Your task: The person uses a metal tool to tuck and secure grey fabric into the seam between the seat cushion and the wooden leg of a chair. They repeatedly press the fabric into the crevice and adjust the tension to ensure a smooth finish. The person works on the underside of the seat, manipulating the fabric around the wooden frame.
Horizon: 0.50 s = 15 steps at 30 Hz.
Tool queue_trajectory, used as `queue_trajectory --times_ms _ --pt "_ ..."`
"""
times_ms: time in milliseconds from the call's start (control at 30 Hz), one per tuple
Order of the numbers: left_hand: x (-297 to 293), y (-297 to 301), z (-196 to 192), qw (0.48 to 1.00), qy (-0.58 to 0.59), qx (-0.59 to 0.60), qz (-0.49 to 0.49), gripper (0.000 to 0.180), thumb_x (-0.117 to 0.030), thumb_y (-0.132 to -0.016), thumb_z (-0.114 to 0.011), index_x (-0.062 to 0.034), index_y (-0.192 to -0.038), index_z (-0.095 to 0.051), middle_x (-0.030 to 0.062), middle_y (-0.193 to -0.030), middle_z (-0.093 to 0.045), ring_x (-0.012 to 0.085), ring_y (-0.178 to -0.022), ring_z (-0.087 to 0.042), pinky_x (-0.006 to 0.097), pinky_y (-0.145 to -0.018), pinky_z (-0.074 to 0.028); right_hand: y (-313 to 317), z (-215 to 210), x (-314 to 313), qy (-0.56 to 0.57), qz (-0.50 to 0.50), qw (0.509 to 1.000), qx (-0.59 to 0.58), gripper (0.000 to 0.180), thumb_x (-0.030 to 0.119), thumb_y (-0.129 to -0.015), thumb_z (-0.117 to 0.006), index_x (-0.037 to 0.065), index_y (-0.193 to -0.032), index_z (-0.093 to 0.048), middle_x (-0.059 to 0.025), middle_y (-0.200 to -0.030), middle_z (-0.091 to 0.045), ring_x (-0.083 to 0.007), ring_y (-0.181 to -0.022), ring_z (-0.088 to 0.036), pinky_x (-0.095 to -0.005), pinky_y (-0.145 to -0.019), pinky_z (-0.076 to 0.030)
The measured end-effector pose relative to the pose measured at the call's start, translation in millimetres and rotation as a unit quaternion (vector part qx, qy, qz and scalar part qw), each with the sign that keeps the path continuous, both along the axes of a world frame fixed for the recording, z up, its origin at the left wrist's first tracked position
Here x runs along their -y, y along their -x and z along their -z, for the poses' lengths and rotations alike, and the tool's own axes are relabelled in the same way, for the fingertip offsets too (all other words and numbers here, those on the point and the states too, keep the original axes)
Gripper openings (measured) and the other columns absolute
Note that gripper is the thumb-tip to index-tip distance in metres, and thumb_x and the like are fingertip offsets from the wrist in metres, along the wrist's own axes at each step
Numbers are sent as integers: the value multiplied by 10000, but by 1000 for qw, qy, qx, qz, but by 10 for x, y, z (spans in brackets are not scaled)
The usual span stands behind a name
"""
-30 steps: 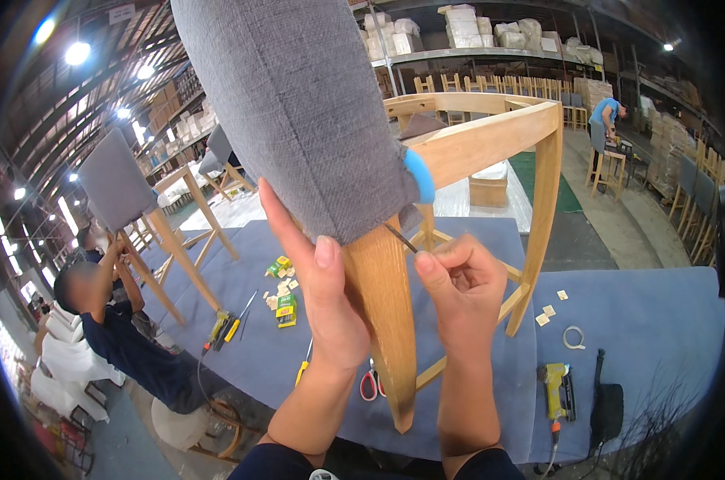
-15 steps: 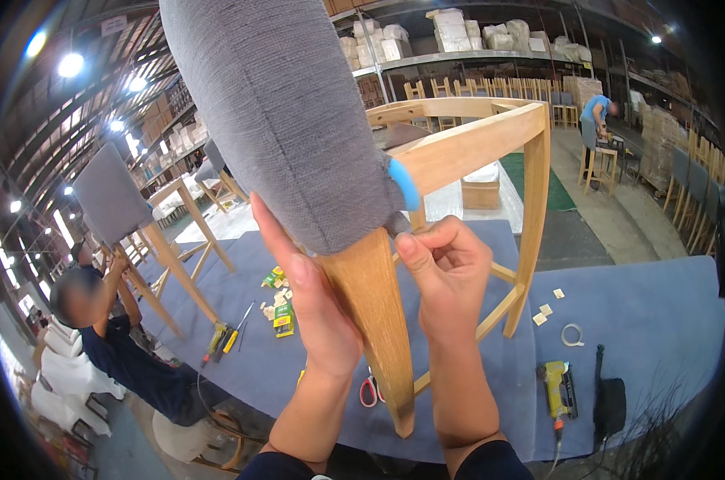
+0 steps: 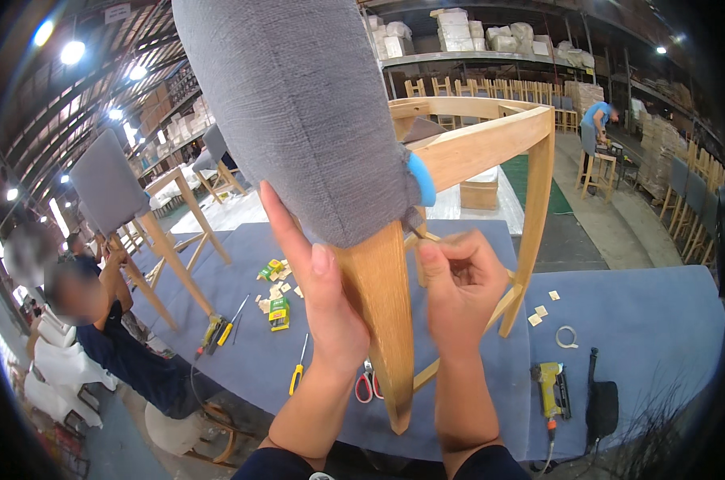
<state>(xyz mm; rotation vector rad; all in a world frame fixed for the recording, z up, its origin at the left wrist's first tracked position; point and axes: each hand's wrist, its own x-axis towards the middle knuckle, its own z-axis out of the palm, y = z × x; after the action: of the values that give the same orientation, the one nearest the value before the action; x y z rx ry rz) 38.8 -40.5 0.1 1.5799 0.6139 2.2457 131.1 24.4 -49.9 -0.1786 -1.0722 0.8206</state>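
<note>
A wooden chair frame with a padded back in grey fabric [image 3: 314, 120] lies tilted in front of me. My left hand [image 3: 330, 312] cups the lower end of the padding and the bare wooden leg [image 3: 382, 296], its thumb against the wood. My right hand [image 3: 466, 292] is closed in a pinch on a thin dark grey strip of fabric [image 3: 415, 222] at the padding's lower right corner. Just above that strip, a light blue edge [image 3: 422, 180] shows between the fabric and the wooden rail [image 3: 486, 136].
On the blue-covered table [image 3: 490, 400] lie scissors [image 3: 368, 384], a yellow screwdriver [image 3: 298, 374], a yellow-green box [image 3: 279, 314], a tape roll [image 3: 566, 337] and a yellow nail gun [image 3: 550, 388]. A co-worker [image 3: 130, 352] handles another grey chair [image 3: 110, 184] at left.
My right hand has drawn slightly right and down from the corner, and the fabric strip now stretches out towards its fingers. The left hand stays on the chair.
</note>
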Motion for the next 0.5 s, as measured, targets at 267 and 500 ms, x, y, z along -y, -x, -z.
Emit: queue_trajectory --times_ms 267,500 --pt "15 139 186 994 30 103 18 583 -296 -1099 -473 -57 -1591 -275 155 -1453 -544 205 -1312 -568 354 -1107 -438 -350 289 228 42 138 985 97 56 20 -992 -721 -32 -1009 -708 -30 -851 -702 -53 -740 -609 -206 -649 -485" --pt "25 234 24 961 83 95 244 579 -435 -1094 -546 15 -1448 -458 166 -1231 -687 191 -1114 -679 314 -1007 -504 -483 -91 885 -3 168 942 291 128 -11 -995 -669 -40 -1105 -726 -83 -776 -712 -87 -660 -666 -217 -595 -508"
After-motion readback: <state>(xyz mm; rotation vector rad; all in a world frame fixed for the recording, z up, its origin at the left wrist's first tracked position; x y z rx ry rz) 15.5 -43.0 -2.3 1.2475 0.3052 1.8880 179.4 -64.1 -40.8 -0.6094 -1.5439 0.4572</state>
